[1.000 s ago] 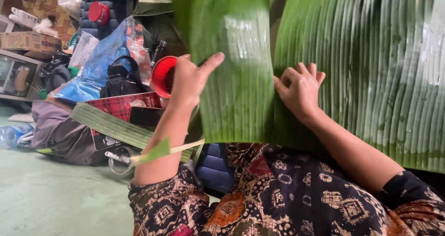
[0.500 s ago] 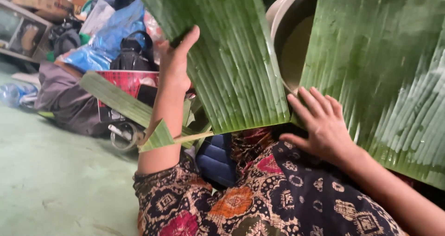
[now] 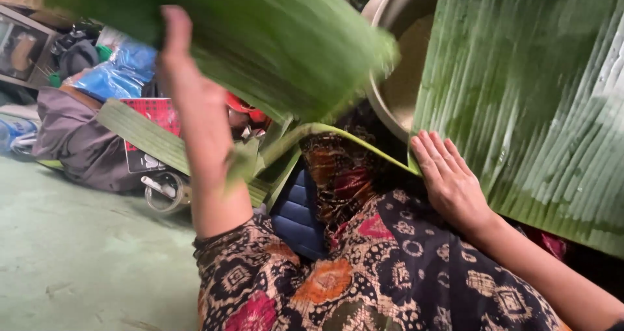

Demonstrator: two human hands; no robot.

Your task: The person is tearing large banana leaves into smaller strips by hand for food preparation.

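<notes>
Leaf strip: torn banana leaf piece (image 3: 273, 38), blurred, upper centre of frame, long axis running upper left to centre right.
Left hand (image 3: 195, 103): raised at centre left, gripping that piece.
Right hand (image 3: 452, 178): flat, fingers spread, pressing big banana leaf (image 3: 546, 110) at right; metal basin (image 3: 390, 64) behind.

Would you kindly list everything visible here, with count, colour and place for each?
torn banana leaf piece: one, green, blurred, raised at top centre in the left hand
large banana leaf: one, green, right side, under the right hand
metal basin: one, grey, top centre between the two leaves
leaf strip: one, green, left of centre, slanting
blue plastic bag: one, blue, upper left
grey bag: one, grey, on the floor at left
floor: green, lower left
patterned cloth: one, dark with orange and red, over the lap
left hand: one, raised
right hand: one, flat on the large leaf's edge
</notes>
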